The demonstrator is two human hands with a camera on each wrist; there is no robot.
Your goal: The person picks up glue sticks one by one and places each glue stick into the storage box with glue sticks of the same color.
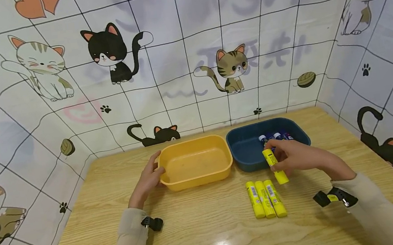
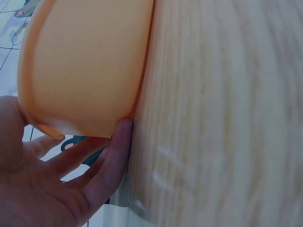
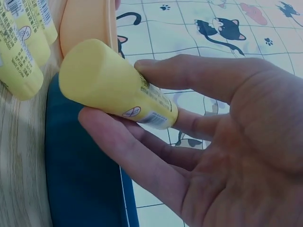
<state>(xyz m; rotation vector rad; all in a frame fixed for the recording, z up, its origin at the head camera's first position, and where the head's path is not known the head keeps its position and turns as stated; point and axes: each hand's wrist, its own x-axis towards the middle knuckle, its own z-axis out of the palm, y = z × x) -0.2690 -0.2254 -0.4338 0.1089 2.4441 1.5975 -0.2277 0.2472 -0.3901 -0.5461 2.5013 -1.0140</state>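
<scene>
My left hand (image 1: 148,181) holds the left end of a yellow plastic basin (image 1: 197,179), its thumb at the rim and its fingers against the outer wall; the left wrist view shows those fingers (image 2: 106,175) up close. Between thumb and fingers, my right hand (image 1: 295,154) pinches a yellow glue stick (image 1: 279,175), tilted over the near edge of a dark blue basin (image 1: 248,165). Several white-capped bottles or tubes (image 1: 277,136) lie in the blue basin, partly hidden by that hand. Three more yellow glue sticks (image 1: 265,198) lie side by side on the table in front.
Both basins stand side by side at the back of the wooden table (image 1: 196,231). Behind and beside them rises a white cloth (image 1: 176,87) with black grid lines and cartoon cats. A black strap (image 1: 335,197) goes round each sleeve.
</scene>
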